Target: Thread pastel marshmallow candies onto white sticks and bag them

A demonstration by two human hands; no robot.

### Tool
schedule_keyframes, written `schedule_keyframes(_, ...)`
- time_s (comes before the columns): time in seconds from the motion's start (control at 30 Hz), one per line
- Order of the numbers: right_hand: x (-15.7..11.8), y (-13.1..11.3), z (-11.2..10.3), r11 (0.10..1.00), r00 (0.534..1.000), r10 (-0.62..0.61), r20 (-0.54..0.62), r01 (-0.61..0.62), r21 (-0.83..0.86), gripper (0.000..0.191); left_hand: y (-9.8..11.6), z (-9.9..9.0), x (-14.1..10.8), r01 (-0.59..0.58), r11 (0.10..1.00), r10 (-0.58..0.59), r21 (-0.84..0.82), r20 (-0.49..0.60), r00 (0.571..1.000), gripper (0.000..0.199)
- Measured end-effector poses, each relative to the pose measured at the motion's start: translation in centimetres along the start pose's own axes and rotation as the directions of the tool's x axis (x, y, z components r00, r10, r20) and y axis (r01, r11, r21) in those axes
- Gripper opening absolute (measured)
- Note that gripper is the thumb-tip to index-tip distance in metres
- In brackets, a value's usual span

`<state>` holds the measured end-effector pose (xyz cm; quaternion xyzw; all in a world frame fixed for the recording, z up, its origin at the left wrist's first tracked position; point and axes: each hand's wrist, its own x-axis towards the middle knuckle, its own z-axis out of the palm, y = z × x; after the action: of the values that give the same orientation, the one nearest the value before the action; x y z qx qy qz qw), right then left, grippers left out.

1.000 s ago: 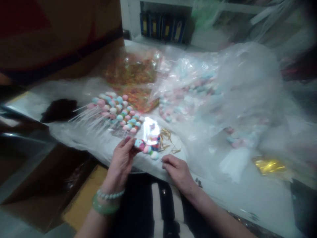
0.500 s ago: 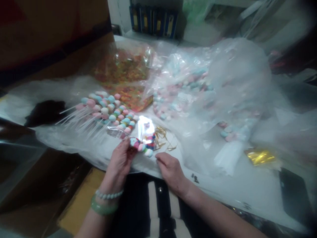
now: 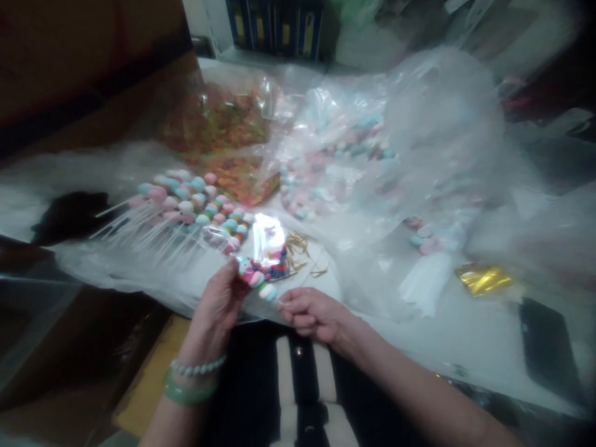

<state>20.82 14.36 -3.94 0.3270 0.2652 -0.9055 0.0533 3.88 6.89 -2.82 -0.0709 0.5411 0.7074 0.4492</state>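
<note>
Held between my two hands is a stick strung with pastel pink, white and blue balls [image 3: 266, 290]. My left hand [image 3: 220, 298] grips its upper end, where a small colourful piece shows by the fingers. At the lower end, by the last ball, my right hand [image 3: 314, 313] has its fingers closed in a pinch on the thin stick. Just beyond the hands lies a shiny clear packet [image 3: 269, 239] with red and blue pieces at its near edge. Gold twist ties [image 3: 300, 245] are scattered beside it. A pile of similar ball sticks [image 3: 186, 205] lies to the left.
Behind are a clear bag of orange and green pieces [image 3: 218, 124] and a large plastic bag of pastel balls [image 3: 344, 161]. A gold foil packet [image 3: 484, 280] and a dark phone-like slab [image 3: 548, 347] lie at right. A cardboard box [image 3: 88, 68] stands far left.
The view has shifted slightly, so the table things appear further left. My right hand has turned a little, showing more of its curled fingers. Both hands keep hold of the ball stick.
</note>
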Motion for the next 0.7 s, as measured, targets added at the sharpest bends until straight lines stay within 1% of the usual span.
schedule_keyframes(0.07,-0.1,0.1,0.3,0.999,0.997,-0.046,-0.059,0.044,-0.029,0.009,0.2,0.2,-0.2,0.026,0.999,-0.028,-0.044,-0.043,0.999,0.023)
schedule_keyframes(0.1,-0.1,0.1,0.5,0.997,0.994,-0.071,-0.085,0.067,-0.049,0.008,0.2,0.3,-0.2,0.032,0.998,-0.035,-0.056,-0.052,0.998,0.024)
schedule_keyframes(0.17,-0.1,0.1,0.7,0.995,0.992,-0.079,-0.099,0.073,-0.061,0.008,0.2,0.5,-0.3,0.030,0.997,-0.034,-0.070,-0.044,0.998,0.025)
schedule_keyframes(0.23,0.0,0.1,0.5,0.998,0.996,-0.053,-0.070,0.051,-0.026,0.007,0.1,0.5,-0.3,0.011,0.996,-0.014,-0.093,-0.024,1.000,0.025)
schedule_keyframes(0.33,0.4,0.0,-0.2,0.998,1.000,0.013,0.021,-0.014,0.058,0.010,-0.3,0.4,-0.2,-0.019,0.990,0.025,-0.142,0.038,0.999,0.025)
schedule_keyframes(0.47,0.7,0.1,-0.9,0.990,0.992,0.054,0.118,-0.068,0.120,0.016,-0.7,0.3,0.0,0.006,0.980,0.024,-0.197,0.148,0.989,0.033)
schedule_keyframes(0.6,0.9,0.2,-1.2,0.981,0.980,0.097,0.173,-0.123,0.148,0.017,-1.0,0.6,-0.3,-0.006,0.970,0.036,-0.243,0.116,0.993,0.032)
schedule_keyframes(0.7,1.0,0.3,-1.2,0.978,0.977,0.118,0.176,-0.145,0.149,0.017,-1.4,0.9,-0.6,-0.059,0.981,0.076,-0.183,0.087,0.993,0.036)
